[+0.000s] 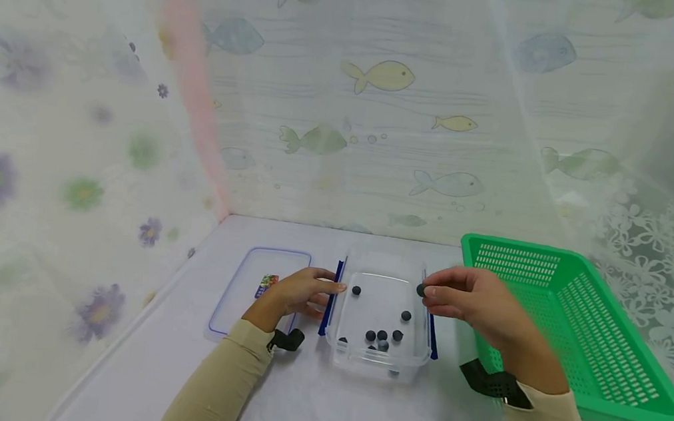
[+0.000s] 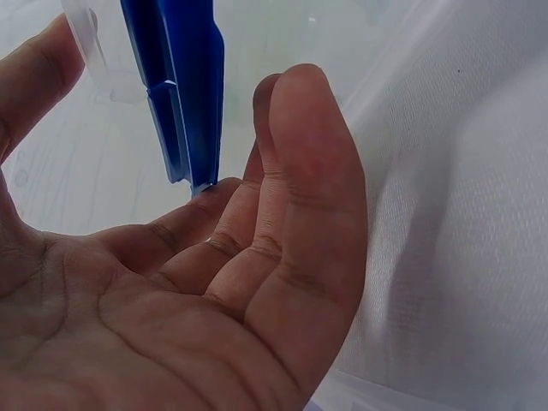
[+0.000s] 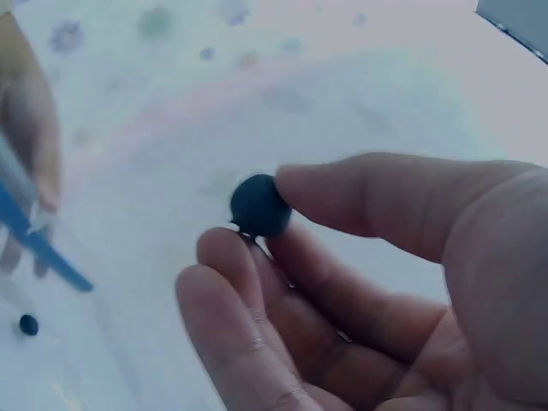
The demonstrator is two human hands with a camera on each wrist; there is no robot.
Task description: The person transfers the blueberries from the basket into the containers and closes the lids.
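A blueberry [image 3: 261, 205] is pinched between the thumb and fingers of my right hand [image 1: 468, 292], its small crown showing in the right wrist view. This hand is over the right rim of a clear plastic box [image 1: 381, 358] with blue side clips. Several blueberries [image 1: 383, 335] lie in the box, mostly toward its near end. My left hand [image 1: 302, 291] holds the box's left side. Its thumb is at the rim, and its fingers bend below the blue clip [image 2: 184, 86] in the left wrist view.
A clear lid [image 1: 230, 295] with a blue edge and a small colourful label lies left of the box, partly behind my left hand. On the right stands a large green basket [image 1: 569, 304], partly overlapped by my right arm. Patterned curtains [image 1: 376, 174] hang behind the white table.
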